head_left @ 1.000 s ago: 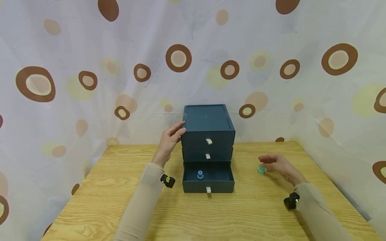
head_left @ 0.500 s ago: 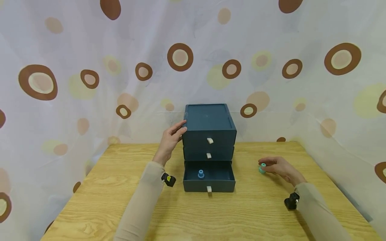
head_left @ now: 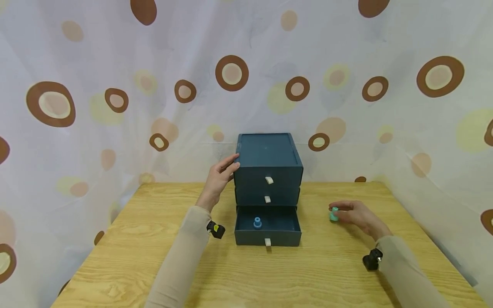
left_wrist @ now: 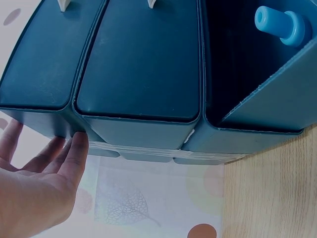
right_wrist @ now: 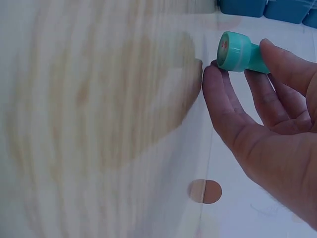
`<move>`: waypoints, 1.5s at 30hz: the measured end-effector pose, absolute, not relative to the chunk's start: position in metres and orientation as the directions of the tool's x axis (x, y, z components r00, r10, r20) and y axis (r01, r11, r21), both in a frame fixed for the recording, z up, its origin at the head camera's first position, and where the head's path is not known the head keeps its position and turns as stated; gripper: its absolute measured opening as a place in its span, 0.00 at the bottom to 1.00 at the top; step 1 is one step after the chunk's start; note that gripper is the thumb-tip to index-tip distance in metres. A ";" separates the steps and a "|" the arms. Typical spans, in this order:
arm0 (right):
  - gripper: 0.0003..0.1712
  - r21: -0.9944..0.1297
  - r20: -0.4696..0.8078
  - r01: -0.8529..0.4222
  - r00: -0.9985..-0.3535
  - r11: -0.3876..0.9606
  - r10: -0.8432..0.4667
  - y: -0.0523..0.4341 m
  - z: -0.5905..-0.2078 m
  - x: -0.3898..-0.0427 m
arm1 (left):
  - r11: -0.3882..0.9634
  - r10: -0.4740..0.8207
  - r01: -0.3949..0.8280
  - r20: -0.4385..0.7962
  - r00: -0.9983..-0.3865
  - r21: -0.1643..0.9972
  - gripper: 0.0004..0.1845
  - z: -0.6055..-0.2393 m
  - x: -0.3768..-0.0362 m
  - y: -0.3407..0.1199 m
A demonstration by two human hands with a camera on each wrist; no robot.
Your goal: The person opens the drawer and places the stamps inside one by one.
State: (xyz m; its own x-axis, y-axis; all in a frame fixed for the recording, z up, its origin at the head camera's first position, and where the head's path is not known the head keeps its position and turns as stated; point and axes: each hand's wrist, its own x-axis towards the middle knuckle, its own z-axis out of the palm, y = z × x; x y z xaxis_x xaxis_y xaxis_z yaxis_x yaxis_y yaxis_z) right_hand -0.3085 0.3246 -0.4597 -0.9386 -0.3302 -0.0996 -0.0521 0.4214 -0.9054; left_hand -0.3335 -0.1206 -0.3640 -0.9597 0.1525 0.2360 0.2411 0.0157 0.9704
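Note:
A dark blue three-drawer cabinet (head_left: 265,149) stands at the middle of the table, its bottom drawer (head_left: 246,238) pulled out. In that drawer a blue stepped plastic peg (head_left: 257,223) stands upright on its wide round base. With fairly straight fingers, my left hand (head_left: 215,182) rests against the cabinet's upper left side. Right of the cabinet, my right hand (head_left: 358,216) pinches a teal stepped peg (head_left: 334,214) of the same form. In the right wrist view, the teal peg (right_wrist: 235,52) has its narrow end at the thumb, and its wide base points away from the palm.
Each drawer front carries a small white pull tab (head_left: 269,180). The wooden table (head_left: 246,278) runs back to a white curtain (head_left: 262,42) patterned with brown rings. Black wrist cameras (head_left: 372,259) sit on both sleeves.
The right hand has taken hold of the teal peg and tilted it slightly. My left hand stays on the cabinet. The head view has shifted a little.

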 end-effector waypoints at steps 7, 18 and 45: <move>0.33 -0.930 -0.080 -0.056 -0.933 0.362 -0.350 0.309 -0.459 -0.311 | 0.011 0.146 0.248 0.243 -0.959 0.969 0.23 -0.366 -0.332 -0.122; 0.34 -0.945 -0.034 -0.100 -0.916 0.311 -0.399 0.291 -0.450 -0.306 | 0.007 0.147 0.251 0.247 -0.958 0.968 0.23 -0.364 -0.334 -0.119; 0.32 -0.930 -0.025 -0.118 -0.924 0.348 -0.381 0.253 -0.430 -0.298 | 0.010 0.144 0.243 0.239 -0.960 0.970 0.24 -0.364 -0.333 -0.120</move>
State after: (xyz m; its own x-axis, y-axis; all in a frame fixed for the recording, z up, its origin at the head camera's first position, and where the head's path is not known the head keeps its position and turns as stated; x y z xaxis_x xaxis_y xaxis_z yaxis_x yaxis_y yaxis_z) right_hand -0.2980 0.2526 -0.4298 -0.9242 -0.3812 -0.0251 -0.1182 0.3479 -0.9301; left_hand -0.3332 -0.1196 -0.3641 -0.9602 0.1443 0.2390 0.2429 0.0098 0.9700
